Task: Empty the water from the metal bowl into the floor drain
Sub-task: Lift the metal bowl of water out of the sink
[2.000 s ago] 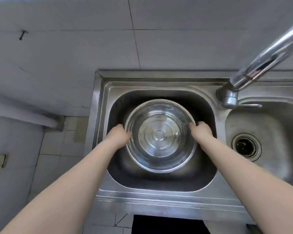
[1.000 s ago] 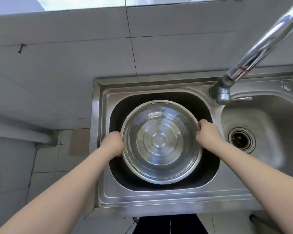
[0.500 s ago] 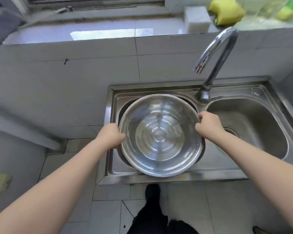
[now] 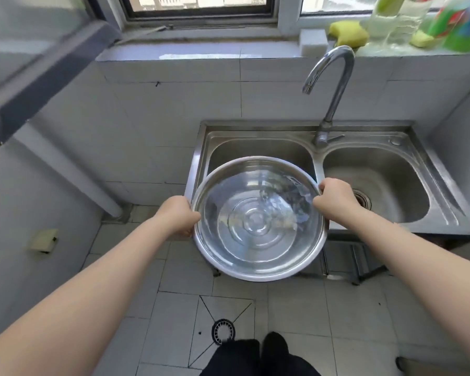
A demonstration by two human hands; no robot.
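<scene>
Two hands, left hand (image 4: 178,216) and right hand (image 4: 334,202), clasp opposite rims of the metal bowl (image 4: 258,218), held level past the sink's (image 4: 442,185) front edge, above the floor drain (image 4: 223,330). Probably heavy, sloshing, slick-rimmed; tip slowly.

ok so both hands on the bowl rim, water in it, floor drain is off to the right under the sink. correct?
Not quite. In the head view the floor drain is on the floor tiles below the bowl, near the person's feet. Left hand and right hand do grip the rim, water inside.
</scene>
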